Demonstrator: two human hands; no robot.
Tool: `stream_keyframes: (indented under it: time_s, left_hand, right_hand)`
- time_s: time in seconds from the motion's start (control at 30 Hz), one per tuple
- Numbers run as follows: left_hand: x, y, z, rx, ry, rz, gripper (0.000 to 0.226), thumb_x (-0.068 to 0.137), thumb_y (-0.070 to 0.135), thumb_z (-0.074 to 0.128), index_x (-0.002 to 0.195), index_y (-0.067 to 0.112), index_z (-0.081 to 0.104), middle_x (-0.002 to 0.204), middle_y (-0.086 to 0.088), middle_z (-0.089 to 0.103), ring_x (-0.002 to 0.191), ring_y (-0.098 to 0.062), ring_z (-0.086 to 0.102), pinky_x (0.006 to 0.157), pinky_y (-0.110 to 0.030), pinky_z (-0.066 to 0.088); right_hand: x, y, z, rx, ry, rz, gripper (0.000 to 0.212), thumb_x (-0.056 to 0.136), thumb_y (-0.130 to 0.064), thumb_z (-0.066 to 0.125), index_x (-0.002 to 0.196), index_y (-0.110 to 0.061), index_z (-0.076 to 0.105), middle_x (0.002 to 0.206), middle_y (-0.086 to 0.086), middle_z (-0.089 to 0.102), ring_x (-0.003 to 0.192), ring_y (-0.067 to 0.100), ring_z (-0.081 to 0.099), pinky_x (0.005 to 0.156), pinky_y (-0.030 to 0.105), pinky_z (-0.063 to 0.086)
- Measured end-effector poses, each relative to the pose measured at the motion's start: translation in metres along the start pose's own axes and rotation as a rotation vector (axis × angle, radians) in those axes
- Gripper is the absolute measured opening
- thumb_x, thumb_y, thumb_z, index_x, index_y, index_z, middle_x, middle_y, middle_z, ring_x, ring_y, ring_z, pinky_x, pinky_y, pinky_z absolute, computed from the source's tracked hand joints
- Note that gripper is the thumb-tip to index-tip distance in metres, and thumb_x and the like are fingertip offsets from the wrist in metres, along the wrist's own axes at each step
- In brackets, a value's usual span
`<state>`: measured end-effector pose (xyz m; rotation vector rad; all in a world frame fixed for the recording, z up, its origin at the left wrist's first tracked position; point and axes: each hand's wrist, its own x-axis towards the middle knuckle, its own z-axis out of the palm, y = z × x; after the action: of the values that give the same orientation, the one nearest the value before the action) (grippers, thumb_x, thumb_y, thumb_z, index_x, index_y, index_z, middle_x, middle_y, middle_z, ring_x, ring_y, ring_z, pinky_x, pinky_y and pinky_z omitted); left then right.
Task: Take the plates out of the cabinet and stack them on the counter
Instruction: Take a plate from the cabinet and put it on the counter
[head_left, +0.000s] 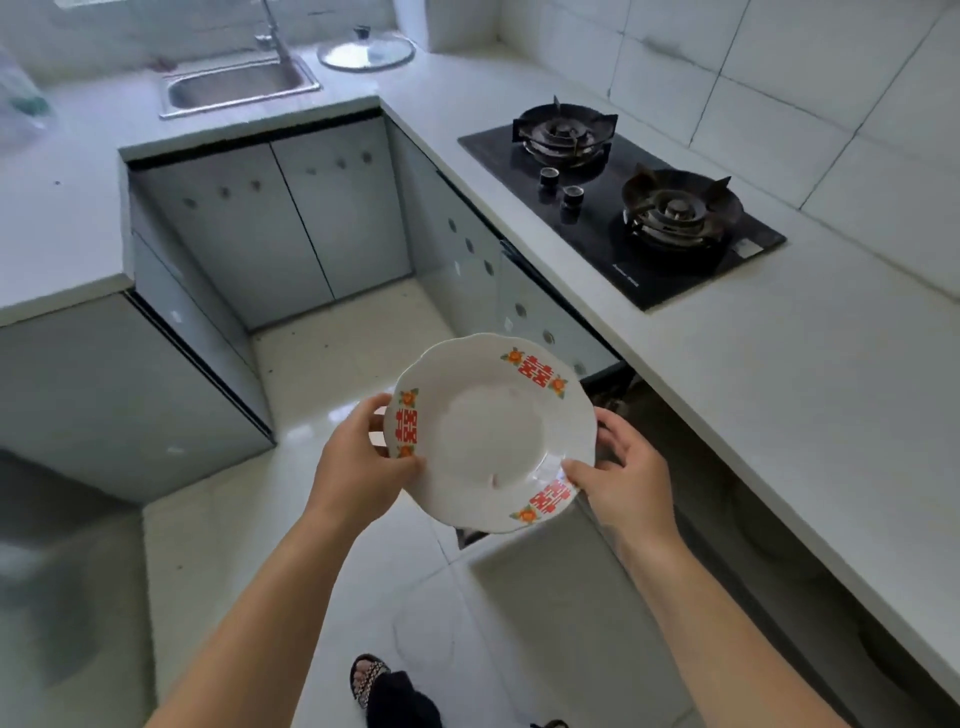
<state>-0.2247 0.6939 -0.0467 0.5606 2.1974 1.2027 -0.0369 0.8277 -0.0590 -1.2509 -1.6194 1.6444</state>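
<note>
A white plate (491, 434) with a scalloped rim and red-and-orange flower marks is held level over the floor, in front of the right-hand counter (779, 374). My left hand (358, 462) grips its left rim, thumb on top. My right hand (621, 467) grips its lower right rim. Below the counter on the right, the open cabinet (769, 525) is dark inside, and round shapes that may be more dishes show dimly there. No plate is on the counter in view.
A black two-burner gas hob (623, 202) is set in the right counter. A steel sink (236, 85) and a glass pot lid (366, 52) sit on the far counter. An open cabinet door (561, 613) juts out below the plate. My sandalled foot (370, 678) is on the tiled floor.
</note>
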Motion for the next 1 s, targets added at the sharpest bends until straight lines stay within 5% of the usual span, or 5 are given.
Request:
stream_keyframes:
  time_s: [0.3, 0.6, 1.0]
  left_hand:
    - [0.042, -0.046, -0.168, -0.087, 0.258, -0.027, 0.062, 0.069, -0.003, 0.073, 0.124, 0.019, 0.055, 0.101, 0.002, 0.064, 0.083, -0.017, 0.067, 0.069, -0.031, 0.057]
    - [0.072, -0.082, -0.276, -0.122, 0.435, -0.051, 0.061, 0.072, 0.001, 0.071, 0.126, 0.020, 0.052, 0.108, 0.001, 0.065, 0.087, -0.017, 0.068, 0.076, -0.037, 0.058]
    - [0.246, -0.071, -0.302, -0.080, 0.384, -0.107, 0.059, 0.072, 0.006, 0.074, 0.124, 0.022, 0.051, 0.100, 0.006, 0.064, 0.083, -0.015, 0.067, 0.074, -0.040, 0.059]
  right_hand:
    - [0.026, -0.053, 0.188, -0.110, -0.226, -0.097, 0.053, 0.078, -0.001, 0.070, 0.124, -0.021, 0.051, 0.102, -0.013, 0.056, 0.067, 0.000, 0.061, 0.046, 0.007, 0.045]
    - [0.046, -0.089, 0.322, -0.199, -0.399, -0.235, 0.050, 0.076, -0.004, 0.072, 0.109, -0.035, 0.050, 0.102, -0.018, 0.059, 0.083, 0.011, 0.064, 0.060, 0.021, 0.056]
    - [0.199, -0.123, 0.399, -0.270, -0.418, -0.246, 0.054, 0.077, -0.004, 0.070, 0.123, -0.026, 0.051, 0.109, -0.007, 0.062, 0.089, 0.014, 0.064, 0.067, 0.026, 0.058]
